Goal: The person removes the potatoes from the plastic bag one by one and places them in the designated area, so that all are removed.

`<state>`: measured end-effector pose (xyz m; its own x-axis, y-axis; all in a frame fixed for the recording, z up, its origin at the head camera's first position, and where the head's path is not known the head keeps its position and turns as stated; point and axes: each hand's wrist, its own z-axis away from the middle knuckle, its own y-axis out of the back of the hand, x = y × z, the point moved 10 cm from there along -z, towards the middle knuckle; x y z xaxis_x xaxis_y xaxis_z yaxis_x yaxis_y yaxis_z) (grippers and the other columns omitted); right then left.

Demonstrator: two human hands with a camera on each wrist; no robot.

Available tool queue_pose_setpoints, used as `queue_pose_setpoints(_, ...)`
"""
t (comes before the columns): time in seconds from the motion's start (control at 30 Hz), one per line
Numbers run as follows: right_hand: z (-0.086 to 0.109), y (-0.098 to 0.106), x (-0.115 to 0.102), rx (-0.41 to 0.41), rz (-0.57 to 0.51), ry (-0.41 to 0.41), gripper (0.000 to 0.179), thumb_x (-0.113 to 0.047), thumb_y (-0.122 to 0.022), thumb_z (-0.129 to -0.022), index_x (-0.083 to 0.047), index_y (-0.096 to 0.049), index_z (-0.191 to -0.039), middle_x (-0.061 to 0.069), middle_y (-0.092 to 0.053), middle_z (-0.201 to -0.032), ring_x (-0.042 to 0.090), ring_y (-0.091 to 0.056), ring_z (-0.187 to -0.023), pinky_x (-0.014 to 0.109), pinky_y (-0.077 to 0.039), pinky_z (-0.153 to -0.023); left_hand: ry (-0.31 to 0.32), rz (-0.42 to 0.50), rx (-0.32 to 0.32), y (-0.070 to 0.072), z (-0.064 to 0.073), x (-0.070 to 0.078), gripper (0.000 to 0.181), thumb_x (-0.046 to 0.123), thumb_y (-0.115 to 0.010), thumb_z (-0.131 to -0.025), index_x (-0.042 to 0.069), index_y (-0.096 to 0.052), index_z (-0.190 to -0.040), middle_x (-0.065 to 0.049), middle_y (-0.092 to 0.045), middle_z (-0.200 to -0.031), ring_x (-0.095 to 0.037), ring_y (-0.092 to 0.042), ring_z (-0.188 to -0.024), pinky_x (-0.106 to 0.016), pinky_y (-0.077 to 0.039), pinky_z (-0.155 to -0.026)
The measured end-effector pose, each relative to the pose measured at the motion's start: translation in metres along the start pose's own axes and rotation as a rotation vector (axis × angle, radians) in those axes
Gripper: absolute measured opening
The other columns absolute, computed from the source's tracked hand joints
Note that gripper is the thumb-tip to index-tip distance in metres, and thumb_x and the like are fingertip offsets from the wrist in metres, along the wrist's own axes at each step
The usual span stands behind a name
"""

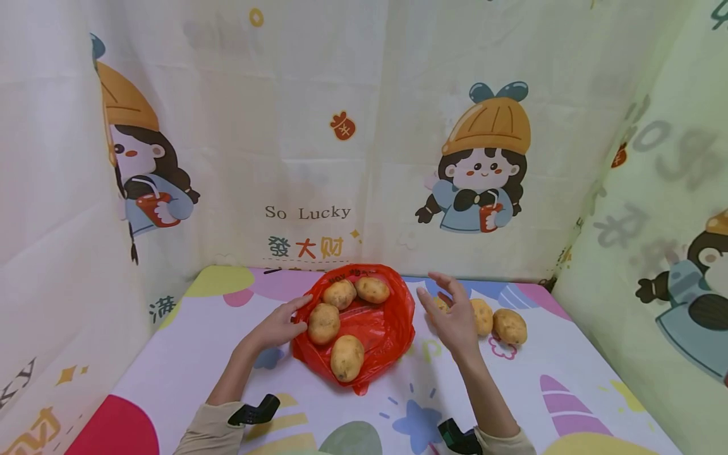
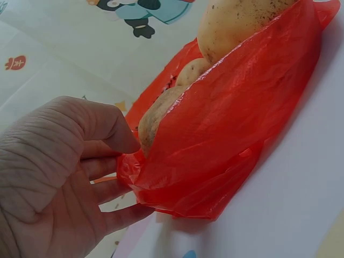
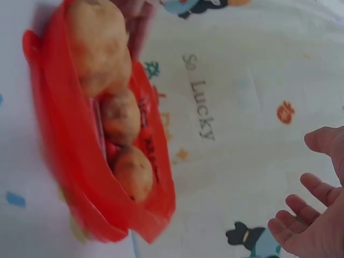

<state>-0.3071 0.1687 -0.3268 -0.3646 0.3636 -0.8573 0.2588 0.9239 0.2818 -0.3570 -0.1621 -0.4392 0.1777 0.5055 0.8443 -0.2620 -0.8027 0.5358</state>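
A red plastic bag [image 1: 378,332] lies spread on the table with its mouth facing up. Several potatoes [image 1: 347,358] sit inside, along its left and far sides. My left hand [image 1: 277,327] is at the bag's left rim; in the left wrist view the thumb [image 2: 121,137] and fingers pinch the red plastic beside a potato [image 2: 156,115]. My right hand [image 1: 455,321] is raised to the right of the bag, fingers spread and holding nothing. Behind and beside it are loose potatoes [image 1: 510,327], one partly hidden by the hand.
The tabletop [image 1: 273,398] has a colourful printed cover. Printed cloth [image 1: 387,177] hangs at the back and on both sides, its back panel meeting the table just beyond the bag. A dark wrist device [image 1: 254,411] is strapped at each sleeve.
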Motion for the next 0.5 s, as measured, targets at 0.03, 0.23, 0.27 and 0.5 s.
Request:
queue_pose_setpoints(0.03,0.002,-0.006,-0.001,-0.016,0.0,0.003,0.047,-0.023,-0.075,-0.094,-0.006,-0.06,-0.135,0.011,-0.055,-0.141,0.029,-0.048,-0.134,0.05,-0.041,-0.115,0.007,0.006,0.001,0.0,0.0,0.0,0.067,0.005,-0.06,-0.095,0.003,-0.037,-0.157,-0.024,-0.038,-0.159,-0.035,-0.05,-0.118,-0.036,-0.06,-0.077)
queue_pose_setpoints(0.23,0.016,-0.039,-0.01,-0.103,-0.002,0.045,0.046,-0.024,-0.077,-0.092,-0.007,-0.062,-0.132,0.01,-0.059,-0.136,0.027,-0.05,-0.131,0.055,-0.043,-0.113,0.008,-0.019,0.007,0.001,0.001,0.0,0.066,0.005,-0.06,-0.095,0.003,-0.038,-0.157,-0.023,-0.039,-0.159,-0.037,-0.048,-0.125,-0.047,-0.058,-0.094)
queue_pose_setpoints(0.27,0.019,-0.044,-0.012,-0.117,0.008,0.057,0.045,-0.024,-0.077,-0.092,-0.008,-0.062,-0.132,0.01,-0.06,-0.135,0.027,-0.051,-0.13,0.056,-0.044,-0.111,0.007,-0.023,0.008,0.001,0.001,0.0,0.066,0.005,-0.06,-0.095,0.003,-0.038,-0.157,-0.023,-0.039,-0.159,-0.037,-0.048,-0.128,-0.049,-0.057,-0.097)
queue_pose_setpoints(0.5,0.04,-0.084,-0.017,-0.219,0.054,0.117,0.046,-0.027,-0.079,-0.091,-0.014,-0.062,-0.131,0.004,-0.061,-0.133,0.025,-0.053,-0.127,0.059,-0.045,-0.107,-0.014,-0.027,0.004,0.002,0.001,0.001,0.066,0.006,-0.059,-0.095,0.003,-0.037,-0.157,-0.022,-0.038,-0.16,-0.043,-0.04,-0.143,-0.057,-0.048,-0.106)
